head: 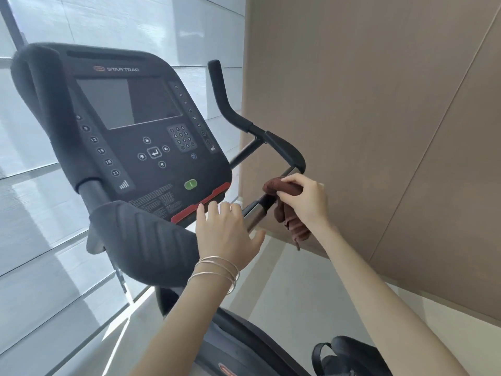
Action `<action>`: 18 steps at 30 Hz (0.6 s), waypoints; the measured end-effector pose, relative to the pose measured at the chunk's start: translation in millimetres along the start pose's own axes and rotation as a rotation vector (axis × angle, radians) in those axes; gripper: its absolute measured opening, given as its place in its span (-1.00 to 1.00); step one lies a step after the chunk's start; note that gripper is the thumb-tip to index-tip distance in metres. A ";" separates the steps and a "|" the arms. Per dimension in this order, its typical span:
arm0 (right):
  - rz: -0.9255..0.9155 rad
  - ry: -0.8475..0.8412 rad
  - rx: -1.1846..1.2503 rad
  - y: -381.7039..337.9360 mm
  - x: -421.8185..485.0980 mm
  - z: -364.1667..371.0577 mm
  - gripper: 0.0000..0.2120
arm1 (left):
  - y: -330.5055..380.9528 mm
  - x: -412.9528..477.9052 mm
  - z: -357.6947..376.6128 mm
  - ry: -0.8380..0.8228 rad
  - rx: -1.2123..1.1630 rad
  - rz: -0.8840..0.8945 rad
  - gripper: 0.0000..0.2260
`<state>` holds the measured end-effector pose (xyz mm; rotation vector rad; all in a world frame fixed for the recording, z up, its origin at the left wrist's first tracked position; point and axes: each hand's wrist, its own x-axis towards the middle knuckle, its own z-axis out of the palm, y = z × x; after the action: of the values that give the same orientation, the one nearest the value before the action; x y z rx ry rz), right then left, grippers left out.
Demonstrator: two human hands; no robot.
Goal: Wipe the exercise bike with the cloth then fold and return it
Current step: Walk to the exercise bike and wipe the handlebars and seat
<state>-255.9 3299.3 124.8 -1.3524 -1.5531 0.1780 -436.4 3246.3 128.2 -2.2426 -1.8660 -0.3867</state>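
The crumpled reddish-brown cloth [287,204] sits bunched over the right-hand handlebar of the black exercise bike [151,126], at the spot where the black padded grip gives way to a bare silver metal tube [254,213]. The person's right hand [303,202] lies on top of the cloth, fingers curled down and closed around it and pressing it against the bar, while a loose tail of the fabric hangs below the wrist, clear of the tube. The left hand [227,226] is just beside it, to the left of the tube, with its fingers spread apart and slightly bent; the fingertips rest on or just over the lower edge of the console by the red strip [202,203], and it holds nothing. Several thin silver bangles [217,270] circle the left wrist. The dark console panel [135,150] carries the words "STAR TRAC" in pale letters beside a small red oval logo above the blank grey screen. Down the panel's left side run round buttons numbered 9, 12, 15, 18 and 21, a numeric keypad sits right of centre, and an enter-arrow key lies among small round buttons. A green oval button [190,184] stands just above the red strip; the block of fine print near it is too small to read.
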 end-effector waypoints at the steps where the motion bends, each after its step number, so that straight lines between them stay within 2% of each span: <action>1: 0.011 0.028 0.002 11.5 8.4 -3.3 -0.96 | 6.4 7.0 3.6 -0.022 0.015 -0.005 -0.51; 4: 0.027 0.016 -0.012 39.3 30.6 -1.7 -0.89 | 20.6 26.0 14.2 -0.055 0.059 -0.035 -0.50; 9: -0.109 0.006 -0.006 66.1 48.9 13.9 -0.82 | 40.9 49.8 31.0 -0.010 0.000 -0.085 -0.57; 14: -0.015 -0.016 0.035 88.2 86.9 3.8 -0.86 | 56.1 68.8 37.9 -0.019 0.040 -0.112 -0.56; 18: -0.039 0.022 0.115 94.4 69.0 9.1 -0.81 | 57.9 73.3 42.7 -0.031 0.041 -0.137 -0.59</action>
<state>-190.6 3392.7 97.1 -1.2290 -1.5265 0.2241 -363.9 3317.3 112.4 -2.1131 -2.0306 -0.3336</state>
